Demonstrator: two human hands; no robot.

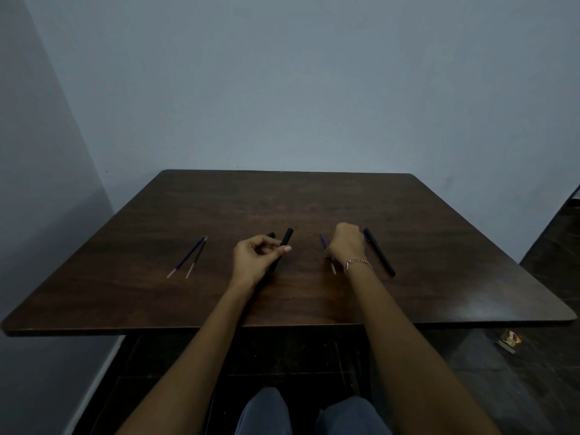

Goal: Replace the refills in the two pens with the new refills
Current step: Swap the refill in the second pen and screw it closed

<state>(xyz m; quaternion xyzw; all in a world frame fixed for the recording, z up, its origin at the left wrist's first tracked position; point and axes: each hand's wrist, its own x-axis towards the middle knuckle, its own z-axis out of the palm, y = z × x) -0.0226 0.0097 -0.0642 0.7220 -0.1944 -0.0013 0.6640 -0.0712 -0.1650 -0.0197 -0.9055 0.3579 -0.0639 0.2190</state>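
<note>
Gripping a pen barrel [287, 237], left hand [252, 262] curls; right hand [346, 246] pinches a blue refill [332, 267].

A dark wood-grain table [314, 202] with rounded corners stands before a plain blue-grey wall [282, 89], beyond the grip of the left hand [252, 260]; a second wall [37, 183] closes in well to that grip's left (the light is dim and even). Below and to its right, dark floor tiles [502, 397] show, a small printed packet [510, 340] lying on them.
</note>
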